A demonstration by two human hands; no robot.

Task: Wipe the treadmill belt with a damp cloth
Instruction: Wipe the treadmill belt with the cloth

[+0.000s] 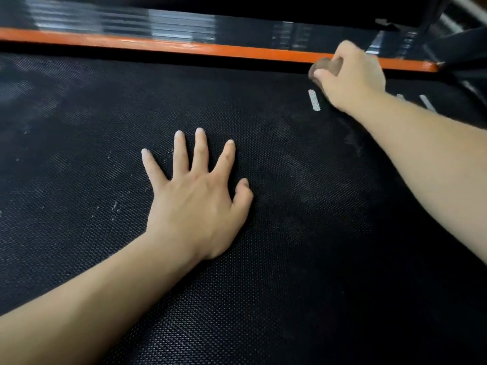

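We look down on the black, fine-textured treadmill belt (79, 159), which fills most of the view. On its left part we see pale dusty patches and a scatter of white specks (115, 206).

Left of centre, the left hand (195, 191) lies palm down on the belt. Its fingers are straight and spread wide and its thumb is bent a little at its right side. It holds nothing. Its bare forearm comes in from the lower left corner.

Along the far edge of the belt runs an orange strip (184, 46), and beyond it we see a dark ribbed side rail (131, 22), blurred.

Right of centre a greyish smear (297, 159) crosses the belt. Farther up, a short white mark (314, 100) is printed on the belt, just below the right hand.

The right hand (350, 77) is at the far right edge of the belt, close against the orange strip. Its fingers are curled around a bunched brownish cloth (322, 67). Only a small, blurred part of the cloth shows at the hand's left side. We cannot tell whether the cloth is pressed onto the belt. The right forearm stretches in from the right edge, and past it two more white marks (427, 102) show on the belt.
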